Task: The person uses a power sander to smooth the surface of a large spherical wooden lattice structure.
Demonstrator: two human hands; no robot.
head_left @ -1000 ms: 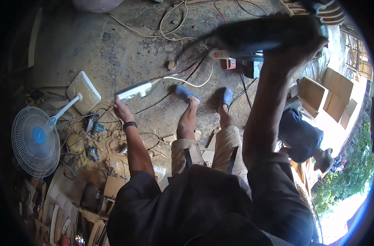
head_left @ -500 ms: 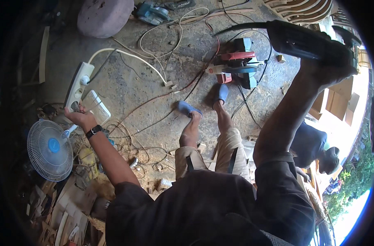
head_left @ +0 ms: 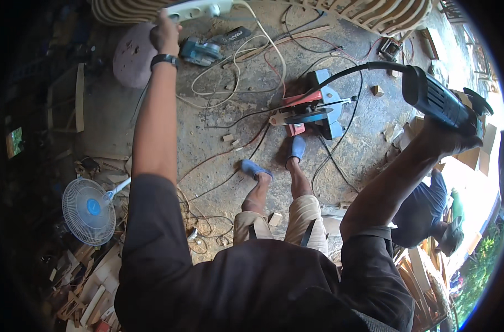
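Note:
My left hand (head_left: 167, 36) is raised at the top left, fingers closed round one end of a white power strip (head_left: 194, 10). A plug sits in the strip, and its pale cord hangs down from the far end. Out to the right, my right hand (head_left: 450, 137) grips a black angle grinder (head_left: 437, 98) from below. A round disc (head_left: 477, 102) shows at the grinder's head, and its black cord (head_left: 340, 73) runs off to the left. The fingers of this hand are partly hidden by the grinder.
A red and grey cut-off saw (head_left: 313, 108) stands on the floor ahead of my feet. Cords cross the ground around a teal power tool (head_left: 201, 52) and a pinkish round seat (head_left: 133, 57). A fan (head_left: 89, 211) is at left; a person (head_left: 421, 210) bends over at right near wood scraps.
My left hand has swung up and to the right with the power strip. The grinder has dropped slightly in my right hand. The fan now sits farther from my left arm.

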